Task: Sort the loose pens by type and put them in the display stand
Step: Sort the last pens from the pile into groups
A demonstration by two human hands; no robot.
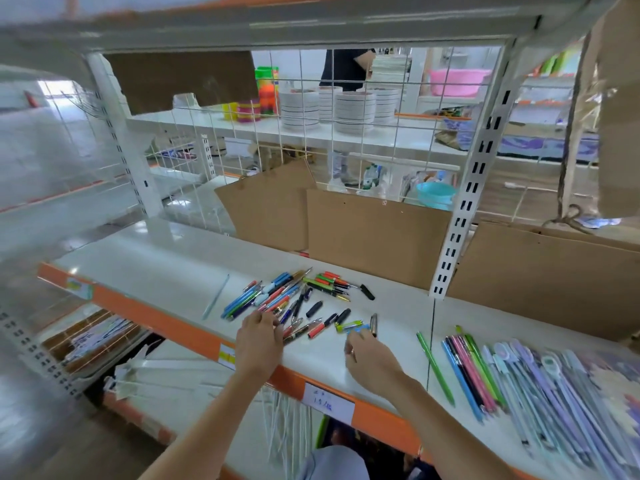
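Lowest in the frame, two bare forearms reach up over the orange front edge of the white metal shelf (207,337); the left hand (258,341), centre frame, has its fingertips curled down among the nearest pens, though whether they pinch one I cannot tell; the right hand (367,358), just right of centre, has its fingers bent toward a small yellow-green and blue pen (349,326) beside a dark capped pen (373,322), touching or nearly so, the grip blurred. At lower right lies a sorted row of slim long pens in green, blue, black and pink (467,365), then pale purple ones to the edge. Just above the hands, the loose heap of mixed coloured pens (287,297) fans across the shelf centre; behind it brown cardboard sheets (374,233) lean on the white wire grid (346,98). No display stand can be made out; the sorting looks mid-way; next, I judge, each hand must single out one pen and lift it clear of its neighbours.
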